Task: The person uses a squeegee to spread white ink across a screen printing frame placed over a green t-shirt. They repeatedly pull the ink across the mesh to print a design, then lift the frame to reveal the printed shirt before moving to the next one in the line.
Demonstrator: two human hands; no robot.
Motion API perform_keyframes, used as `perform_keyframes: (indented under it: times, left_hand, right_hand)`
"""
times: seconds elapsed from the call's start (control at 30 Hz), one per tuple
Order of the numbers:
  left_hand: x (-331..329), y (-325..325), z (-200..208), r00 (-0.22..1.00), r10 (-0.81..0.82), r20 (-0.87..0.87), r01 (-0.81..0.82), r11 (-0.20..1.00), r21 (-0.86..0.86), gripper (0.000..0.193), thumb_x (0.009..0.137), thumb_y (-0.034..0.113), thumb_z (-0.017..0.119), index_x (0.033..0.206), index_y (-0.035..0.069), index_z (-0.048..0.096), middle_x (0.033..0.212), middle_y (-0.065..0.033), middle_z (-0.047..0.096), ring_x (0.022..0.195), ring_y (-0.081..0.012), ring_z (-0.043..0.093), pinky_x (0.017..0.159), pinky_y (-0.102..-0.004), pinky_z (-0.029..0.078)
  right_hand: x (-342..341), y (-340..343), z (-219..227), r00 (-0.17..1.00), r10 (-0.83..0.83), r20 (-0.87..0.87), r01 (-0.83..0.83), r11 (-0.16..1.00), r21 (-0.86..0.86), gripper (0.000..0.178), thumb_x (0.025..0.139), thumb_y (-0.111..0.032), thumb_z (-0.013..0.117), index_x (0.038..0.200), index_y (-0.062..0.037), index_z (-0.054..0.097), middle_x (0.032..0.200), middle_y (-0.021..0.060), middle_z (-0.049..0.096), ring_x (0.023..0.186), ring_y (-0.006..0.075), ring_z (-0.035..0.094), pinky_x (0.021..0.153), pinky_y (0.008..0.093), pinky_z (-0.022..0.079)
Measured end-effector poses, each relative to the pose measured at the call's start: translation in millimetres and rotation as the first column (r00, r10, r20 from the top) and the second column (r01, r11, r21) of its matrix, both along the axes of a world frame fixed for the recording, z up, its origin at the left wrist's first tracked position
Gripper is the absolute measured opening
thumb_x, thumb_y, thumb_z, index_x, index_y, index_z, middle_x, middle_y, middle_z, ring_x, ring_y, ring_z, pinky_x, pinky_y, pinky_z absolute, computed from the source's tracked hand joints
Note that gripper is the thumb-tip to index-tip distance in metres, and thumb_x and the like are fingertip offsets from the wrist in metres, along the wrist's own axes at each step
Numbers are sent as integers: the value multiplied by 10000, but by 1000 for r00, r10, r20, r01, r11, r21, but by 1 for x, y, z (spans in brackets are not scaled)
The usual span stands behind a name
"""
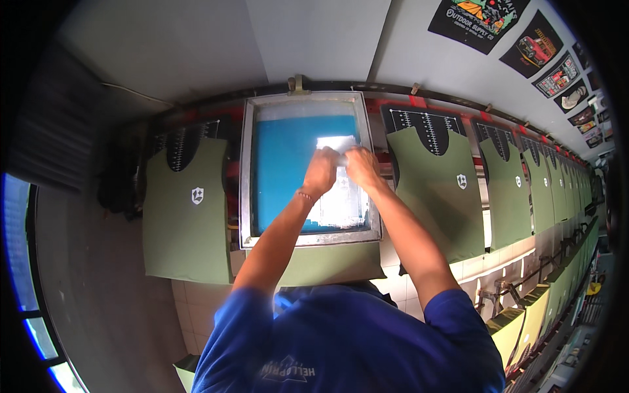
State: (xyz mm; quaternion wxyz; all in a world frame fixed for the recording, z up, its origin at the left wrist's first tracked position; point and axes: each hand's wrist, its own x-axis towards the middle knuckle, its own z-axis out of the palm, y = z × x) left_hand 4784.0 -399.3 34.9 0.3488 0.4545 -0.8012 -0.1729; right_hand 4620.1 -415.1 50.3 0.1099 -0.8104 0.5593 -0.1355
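A screen-printing frame (246,177) with a pale metal rim lies over an olive-green shirt (327,263), whose lower part shows below it. The frame's mesh (278,173) is blue, and white ink (339,203) covers a rectangular patch on its right side. My left hand (320,171) and my right hand (362,166) are closed side by side on a squeegee (341,159) near the top of that patch. Only a small pale part of the squeegee shows between them; my fingers hide the rest.
Left of the frame lies an olive shirt (187,229) with a small white shield print, on a black board. To the right, similar printed shirts (436,196) run in a long row along a red and black rail. A clamp (298,84) stands at the frame's far edge.
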Motion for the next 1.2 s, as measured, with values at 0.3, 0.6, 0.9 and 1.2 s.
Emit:
perform_keyframes:
  times: [0.3,0.6,0.9,1.2]
  left_hand:
    - [-7,124,10,999,38,22,-38,999,-29,425,686,-81,572,1106,-25,598,1037,-195,587,992,-375,539,907,-460,447]
    - [-2,205,-13,957,-4,291,-39,989,143,517,883,332,692,1297,59,544,1322,-131,522,1152,-342,487,958,-467,407]
    - [188,167,-74,563,811,158,-793,584,-172,368,952,335,625,1147,24,598,1116,-206,616,1003,-373,568,868,-473,427]
    - [204,160,-81,596,793,-126,-625,556,548,592,1048,489,414,737,-2,528,631,-85,514,595,-198,503,577,-381,419]
  right_hand:
    - [-13,117,-13,985,122,124,-100,980,-174,208,739,42,597,934,14,664,990,169,638,976,358,617,862,446,516]
    - [-30,195,-13,967,239,87,-239,971,-19,482,739,-56,673,1212,10,606,1259,139,580,1130,314,548,962,436,461]
    - [-76,159,-96,688,-445,574,381,894,237,400,947,-193,632,1290,7,589,1241,195,613,1155,333,591,1021,410,440]
    - [-61,149,-114,100,-763,639,383,622,683,351,972,-292,565,1166,-13,655,1094,116,680,1019,222,615,897,369,465]
